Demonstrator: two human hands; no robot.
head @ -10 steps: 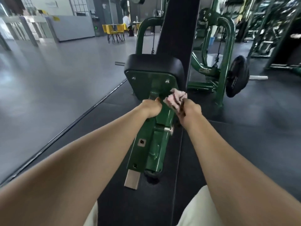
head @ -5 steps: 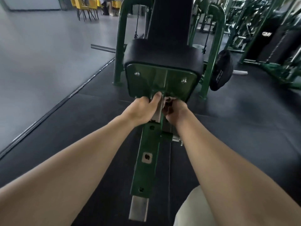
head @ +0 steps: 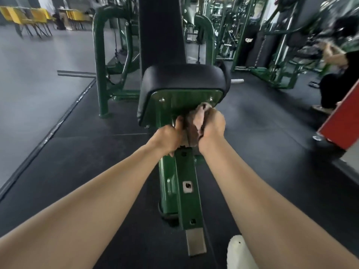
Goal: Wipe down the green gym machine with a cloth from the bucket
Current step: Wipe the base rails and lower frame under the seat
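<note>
The seat (head: 184,78) overhung the left hand (head: 169,138), which gripped the beam (head: 191,202), and the right hand (head: 211,129), which held the cloth (head: 200,119). Bare mat (head: 97,152) lay open at 9 and 3 o'clock. An upright (head: 101,78) stood at 10, a red panel (head: 343,123) at 2.

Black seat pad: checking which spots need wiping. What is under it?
A green plate with two bolts, carried on a green post. The left hand grips the post; the right hand holds a pinkish cloth. Where plate meets post is covered.
</note>
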